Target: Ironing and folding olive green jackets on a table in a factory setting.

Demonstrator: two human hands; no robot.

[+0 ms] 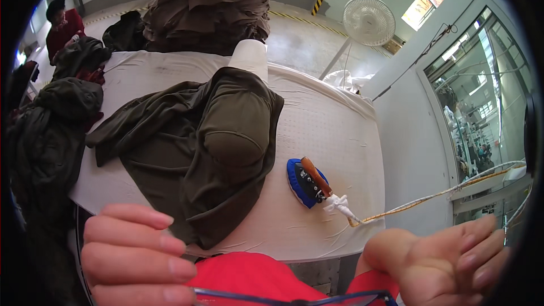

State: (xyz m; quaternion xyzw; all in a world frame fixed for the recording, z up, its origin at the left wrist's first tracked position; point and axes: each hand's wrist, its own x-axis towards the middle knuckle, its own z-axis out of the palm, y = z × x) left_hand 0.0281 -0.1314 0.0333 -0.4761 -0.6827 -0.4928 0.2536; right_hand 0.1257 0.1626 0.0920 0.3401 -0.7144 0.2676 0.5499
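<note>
My left hand (139,255) is raised close in at the lower left, its fingers bent loosely and slightly apart; its thumb is out of sight. At the lower right my right hand (445,263) is turned palm up with fingers half curled, and nothing shows in it. Beyond both hands, a dark olive garment (164,136) lies on the white-covered table (334,130), part of it pulled over a rounded white pressing form (249,56). An iron (309,181) with a blue rim and wooden handle rests to the garment's right. Neither hand touches garment or iron.
A white-and-yellow cord (419,199) runs from the iron to the right. Brown folded cloth (209,5) is piled high behind the table. Dark garments (56,119) heap at the left, near another person (62,28). A fan (368,21) and a windowed partition (408,107) stand right.
</note>
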